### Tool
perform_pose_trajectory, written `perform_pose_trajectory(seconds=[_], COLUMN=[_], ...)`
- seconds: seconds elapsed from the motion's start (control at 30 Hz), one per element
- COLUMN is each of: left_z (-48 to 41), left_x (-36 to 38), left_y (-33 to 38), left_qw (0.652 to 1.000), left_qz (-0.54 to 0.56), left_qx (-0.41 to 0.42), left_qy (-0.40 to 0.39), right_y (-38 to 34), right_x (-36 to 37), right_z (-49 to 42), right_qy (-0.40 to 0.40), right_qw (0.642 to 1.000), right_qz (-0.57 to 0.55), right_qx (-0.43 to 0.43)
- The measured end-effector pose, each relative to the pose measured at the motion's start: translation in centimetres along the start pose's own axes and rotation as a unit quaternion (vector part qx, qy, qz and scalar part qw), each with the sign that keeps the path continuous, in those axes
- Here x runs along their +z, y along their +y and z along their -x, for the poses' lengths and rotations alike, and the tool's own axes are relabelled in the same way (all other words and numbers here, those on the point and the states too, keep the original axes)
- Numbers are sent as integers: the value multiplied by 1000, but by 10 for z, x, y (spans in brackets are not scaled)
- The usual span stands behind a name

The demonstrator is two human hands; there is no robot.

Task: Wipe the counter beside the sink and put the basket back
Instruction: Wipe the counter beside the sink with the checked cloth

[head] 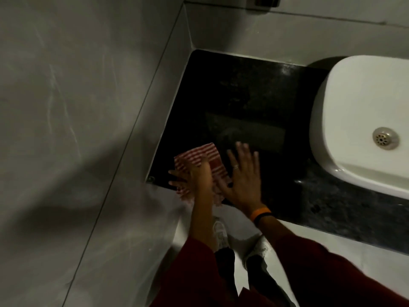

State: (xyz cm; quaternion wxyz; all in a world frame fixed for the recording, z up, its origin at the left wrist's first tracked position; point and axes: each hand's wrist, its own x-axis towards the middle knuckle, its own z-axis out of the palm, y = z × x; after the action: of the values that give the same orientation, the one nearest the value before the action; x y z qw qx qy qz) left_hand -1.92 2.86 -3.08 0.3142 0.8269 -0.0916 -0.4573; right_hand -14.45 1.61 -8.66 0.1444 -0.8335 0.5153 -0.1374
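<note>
Black stone counter (254, 103) lies bare beside the white sink (354, 120); left hand (194, 176) presses the striped cloth (199, 156) at the wall corner, right hand (243, 173) flat, fingers spread.

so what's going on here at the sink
A person is wiping the dark counter to the left of the white sink. The left hand rests on a red and white striped cloth at the counter's near left corner, by the wall. The right hand lies flat with fingers spread beside it, its heel touching the cloth. The rest of the counter looks bare, and no basket is in view.
</note>
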Motion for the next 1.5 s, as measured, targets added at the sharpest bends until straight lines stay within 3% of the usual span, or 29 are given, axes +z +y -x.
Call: perform_pose_trajectory(seconds=[0.1,0.23,0.33,0.47,0.57,0.67,0.8,0.87,0.93,1.07,1.2,1.27,1.5], left_z=[-6,-32,-55,-76,-79,-78,-83,-88,-93,-101,-109,-112,-117], left_x=[-22,-42,-51,-50,-43,-30,-17,-13,-11,-7,-4,-3,0], left_y=[18,20,10,-5,-8,-2,7,9,10,0,-7,-9,-9], left_qw=[991,950,923,851,807,777,760,747,738,733,722,719,712], left_qz=[-98,-158,-216,-352,-385,-390,-397,-413,-432,-456,-454,-457,-482], left_qx=[16,209,290,381,440,488,508,516,514,498,512,514,500], left_qy=[91,167,134,87,83,84,78,71,64,81,97,100,103], right_y=[-51,-54,-34,-2,6,1,7,15,25,32,11,12,38], right_x=[22,28,16,-4,-26,-51,-94,-106,-111,-82,-24,-6,8], right_z=[4,14,38,78,95,89,24,-18,-53,-52,-13,-13,-112], right_qy=[-104,-186,-156,-85,-59,-58,-240,-294,-256,-49,-105,-85,-61], right_qw=[985,967,973,980,982,992,969,955,966,994,987,989,990], right_qz=[6,73,61,86,117,70,51,27,25,52,30,35,64], right_qx=[-135,-160,-157,-160,-134,-88,-34,-9,13,85,118,112,109])
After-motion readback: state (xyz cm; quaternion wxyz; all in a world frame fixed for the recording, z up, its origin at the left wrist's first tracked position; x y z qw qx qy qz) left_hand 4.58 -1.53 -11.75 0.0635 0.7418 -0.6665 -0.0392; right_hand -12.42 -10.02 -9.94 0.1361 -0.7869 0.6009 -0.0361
